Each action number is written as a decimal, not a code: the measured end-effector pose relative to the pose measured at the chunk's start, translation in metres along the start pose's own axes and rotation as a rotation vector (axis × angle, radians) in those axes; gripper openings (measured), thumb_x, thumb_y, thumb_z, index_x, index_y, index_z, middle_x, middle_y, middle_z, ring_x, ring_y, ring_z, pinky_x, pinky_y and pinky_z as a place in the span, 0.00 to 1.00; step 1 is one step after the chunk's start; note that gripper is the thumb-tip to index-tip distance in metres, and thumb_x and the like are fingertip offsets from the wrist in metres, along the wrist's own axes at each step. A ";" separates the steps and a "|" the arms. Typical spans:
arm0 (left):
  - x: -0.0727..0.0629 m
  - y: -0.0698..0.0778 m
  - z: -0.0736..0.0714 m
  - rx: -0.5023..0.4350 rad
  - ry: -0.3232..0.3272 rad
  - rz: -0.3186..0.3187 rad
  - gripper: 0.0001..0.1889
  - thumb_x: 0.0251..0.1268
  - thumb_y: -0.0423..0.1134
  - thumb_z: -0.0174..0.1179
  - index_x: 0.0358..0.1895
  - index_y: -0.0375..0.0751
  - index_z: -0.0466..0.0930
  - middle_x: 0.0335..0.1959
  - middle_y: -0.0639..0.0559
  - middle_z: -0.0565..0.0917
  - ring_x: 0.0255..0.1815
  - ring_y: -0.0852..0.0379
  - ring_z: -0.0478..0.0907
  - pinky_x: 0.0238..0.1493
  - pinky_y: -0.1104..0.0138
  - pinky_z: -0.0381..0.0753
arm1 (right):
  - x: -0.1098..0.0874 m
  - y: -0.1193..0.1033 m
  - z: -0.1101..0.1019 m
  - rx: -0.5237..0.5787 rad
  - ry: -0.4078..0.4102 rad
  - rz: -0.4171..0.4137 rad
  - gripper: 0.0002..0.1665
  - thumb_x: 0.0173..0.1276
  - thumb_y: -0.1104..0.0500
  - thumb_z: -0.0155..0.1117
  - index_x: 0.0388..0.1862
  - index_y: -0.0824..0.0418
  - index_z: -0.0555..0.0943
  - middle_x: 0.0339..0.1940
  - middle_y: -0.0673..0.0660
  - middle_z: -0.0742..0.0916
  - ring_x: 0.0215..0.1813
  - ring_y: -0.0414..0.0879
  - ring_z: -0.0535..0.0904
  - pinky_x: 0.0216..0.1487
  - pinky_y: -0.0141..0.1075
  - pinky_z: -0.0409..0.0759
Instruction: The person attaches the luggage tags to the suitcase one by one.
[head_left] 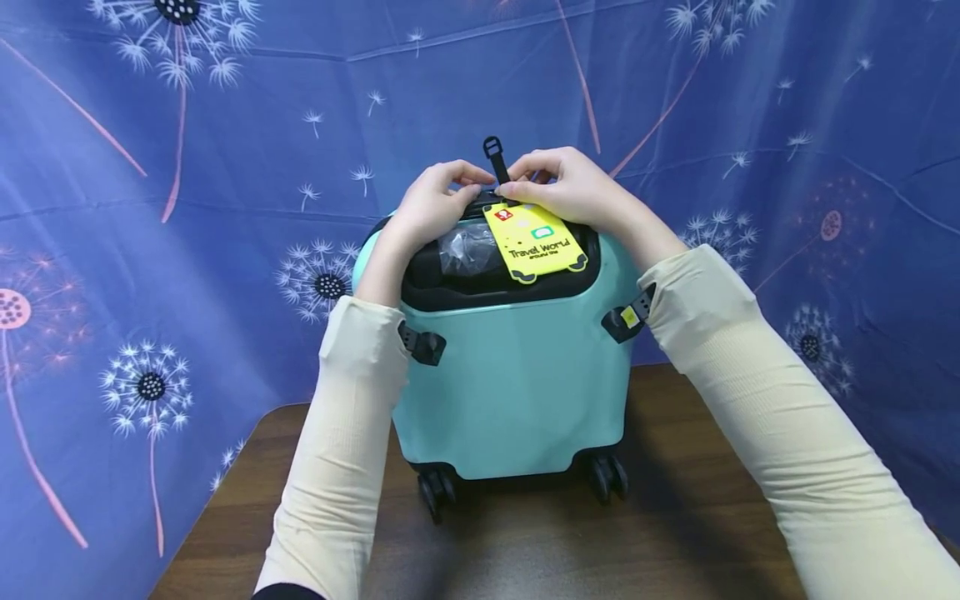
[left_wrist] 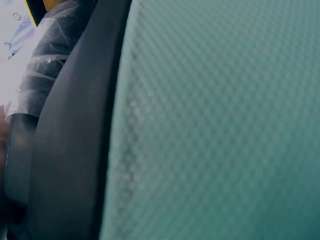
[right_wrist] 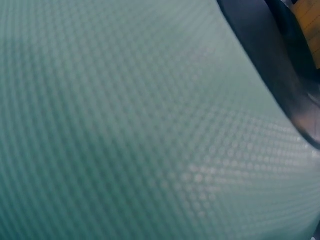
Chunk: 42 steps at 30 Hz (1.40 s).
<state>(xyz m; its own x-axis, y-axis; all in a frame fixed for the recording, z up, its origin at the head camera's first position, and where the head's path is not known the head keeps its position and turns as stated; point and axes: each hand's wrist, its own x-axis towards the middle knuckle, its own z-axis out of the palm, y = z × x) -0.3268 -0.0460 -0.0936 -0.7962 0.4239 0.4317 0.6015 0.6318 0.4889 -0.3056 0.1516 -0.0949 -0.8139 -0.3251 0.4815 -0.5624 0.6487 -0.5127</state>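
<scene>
Look at that suitcase (head_left: 517,375): hard plastic by its look, finely textured, softly glossy! Clear film (head_left: 468,250) crinkles and shines, the tag (head_left: 536,240) looks smooth and rubbery, the tabletop (head_left: 540,550) gleams in wood grain, the backdrop (head_left: 247,150) creased cloth.

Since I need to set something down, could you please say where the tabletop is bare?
The wooden tabletop is bare in front of the teal suitcase, between the sleeves, and between left sleeve and dandelion-print cloth. The suitcase's top is crowded: left hand, right hand, black strap, yellow luggage tag.
</scene>
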 end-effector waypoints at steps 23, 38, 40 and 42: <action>-0.006 0.006 0.000 -0.470 0.186 -0.078 0.12 0.63 0.32 0.60 0.49 0.37 0.80 0.47 0.46 0.82 0.40 0.56 0.83 0.48 0.70 0.79 | -0.004 0.001 -0.002 0.197 -0.009 -0.034 0.11 0.65 0.52 0.62 0.40 0.57 0.78 0.31 0.50 0.79 0.38 0.45 0.72 0.40 0.34 0.67; -0.005 0.003 -0.001 -0.652 0.273 -0.097 0.12 0.59 0.29 0.62 0.46 0.36 0.80 0.43 0.44 0.83 0.41 0.50 0.85 0.45 0.66 0.82 | -0.004 0.002 -0.001 0.200 0.032 -0.035 0.10 0.65 0.52 0.63 0.37 0.57 0.78 0.30 0.48 0.79 0.36 0.44 0.71 0.39 0.32 0.67; -0.005 0.003 -0.001 -0.657 0.292 -0.097 0.11 0.59 0.29 0.62 0.46 0.35 0.80 0.41 0.46 0.84 0.39 0.52 0.85 0.45 0.65 0.83 | -0.004 0.002 -0.001 0.214 0.032 -0.041 0.09 0.64 0.53 0.64 0.37 0.57 0.78 0.30 0.48 0.80 0.35 0.43 0.72 0.38 0.32 0.68; -0.005 0.002 0.000 -0.674 0.308 -0.088 0.11 0.59 0.29 0.62 0.45 0.35 0.80 0.39 0.47 0.84 0.37 0.54 0.85 0.46 0.65 0.82 | -0.003 0.003 -0.001 0.243 0.029 -0.050 0.09 0.63 0.55 0.64 0.39 0.58 0.79 0.30 0.47 0.81 0.35 0.43 0.74 0.39 0.30 0.70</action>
<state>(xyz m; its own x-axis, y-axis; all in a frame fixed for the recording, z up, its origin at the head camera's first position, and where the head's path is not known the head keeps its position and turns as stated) -0.3217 -0.0468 -0.0941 -0.8487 0.1266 0.5136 0.5246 0.0778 0.8478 -0.3046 0.1553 -0.0977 -0.7817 -0.3304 0.5289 -0.6231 0.4470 -0.6418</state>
